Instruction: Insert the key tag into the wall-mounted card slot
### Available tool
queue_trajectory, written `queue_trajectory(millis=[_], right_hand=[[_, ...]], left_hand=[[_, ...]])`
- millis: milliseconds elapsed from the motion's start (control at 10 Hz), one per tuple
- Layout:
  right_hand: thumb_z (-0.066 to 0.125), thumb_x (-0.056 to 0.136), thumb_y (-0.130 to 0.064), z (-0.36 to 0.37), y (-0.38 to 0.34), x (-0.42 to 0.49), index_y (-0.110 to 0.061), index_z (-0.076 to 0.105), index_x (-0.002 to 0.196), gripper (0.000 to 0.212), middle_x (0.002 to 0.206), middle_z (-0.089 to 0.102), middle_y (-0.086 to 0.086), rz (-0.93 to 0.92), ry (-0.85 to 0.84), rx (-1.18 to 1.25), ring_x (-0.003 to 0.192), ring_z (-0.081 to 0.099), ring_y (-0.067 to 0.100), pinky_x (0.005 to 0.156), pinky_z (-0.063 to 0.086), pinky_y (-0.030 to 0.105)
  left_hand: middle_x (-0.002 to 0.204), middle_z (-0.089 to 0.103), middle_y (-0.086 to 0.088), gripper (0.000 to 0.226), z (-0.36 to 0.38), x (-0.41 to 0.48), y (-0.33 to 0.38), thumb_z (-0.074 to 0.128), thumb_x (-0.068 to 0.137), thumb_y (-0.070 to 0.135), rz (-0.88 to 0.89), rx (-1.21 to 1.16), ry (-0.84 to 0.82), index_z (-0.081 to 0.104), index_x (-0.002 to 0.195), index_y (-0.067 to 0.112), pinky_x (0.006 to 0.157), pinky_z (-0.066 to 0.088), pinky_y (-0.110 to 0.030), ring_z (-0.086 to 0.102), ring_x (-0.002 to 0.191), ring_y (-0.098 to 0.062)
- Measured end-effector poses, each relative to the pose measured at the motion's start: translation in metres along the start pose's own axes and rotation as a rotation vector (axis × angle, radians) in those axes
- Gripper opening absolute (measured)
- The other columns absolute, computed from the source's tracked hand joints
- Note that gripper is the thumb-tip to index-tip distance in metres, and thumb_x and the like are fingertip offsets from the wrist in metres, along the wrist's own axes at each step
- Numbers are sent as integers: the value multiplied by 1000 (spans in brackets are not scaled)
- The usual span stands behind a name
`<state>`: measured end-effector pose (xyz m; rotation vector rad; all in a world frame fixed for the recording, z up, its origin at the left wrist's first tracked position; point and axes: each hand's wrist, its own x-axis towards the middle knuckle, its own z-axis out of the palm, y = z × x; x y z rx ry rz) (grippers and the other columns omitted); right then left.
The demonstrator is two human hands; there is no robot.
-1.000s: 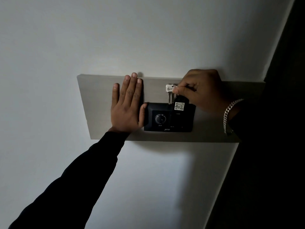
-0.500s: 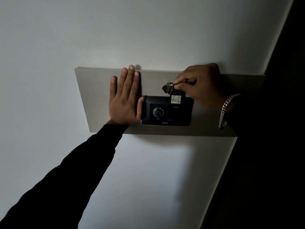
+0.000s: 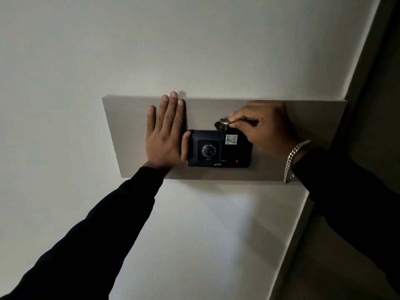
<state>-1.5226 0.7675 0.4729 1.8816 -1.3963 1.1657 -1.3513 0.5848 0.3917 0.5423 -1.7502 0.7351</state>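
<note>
Lower left of the frame: a black sleeve [image 3: 86, 245] rising toward centre. Left of centre: left hand [image 3: 165, 135] pressed flat on a pale wall panel [image 3: 129, 137], fingers straight and together, thumb tip touching the left edge of the black card slot unit [image 3: 219, 149]; palm open, holding nothing. Centre: the unit mounted on the panel, with a round grille [image 3: 208, 150] on its left half, small pale lettering below the grille too blurred to read, a small logo on the lower edge also unreadable, and a red light [image 3: 236, 161] lit at lower right. Just right of centre: key tag [image 3: 230, 140] standing in the top of the unit's right half, its white label handwritten "402". Directly above the tag: a metal key [image 3: 220, 126] hanging on a ring [image 3: 226, 121]. Right of centre: right hand [image 3: 266, 128], thumb and forefinger pinched shut on the ring, other fingers curled. Further right: a silver chain bracelet [image 3: 294, 159] on that wrist, then a dark sleeve [image 3: 346, 191] running to the lower right. Far right: a dark vertical edge, detail lost in shadow.
</note>
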Motion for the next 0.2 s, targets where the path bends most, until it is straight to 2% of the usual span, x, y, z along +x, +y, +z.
queue_trajectory(millis=[100,200], right_hand=[[70,80,-14,-2,-3,-5,-8,75,78,8,77,75,7,-14,-3,-15,71,68,19,67,52,33],[71,78,-12,-6,-4,-10,-10,75,90,14,83,75,5,21,-23,8,74,69,17,70,57,36]], left_hand=[[162,26,-17,64,-5,0,1,29,99,37,-11,-3,-31,31,153,3,125,15,-51,20,154,-29],[162,27,-21,64,-13,3,5,31,99,37,-39,-94,-63,32,152,0,126,13,-54,18,154,-33]])
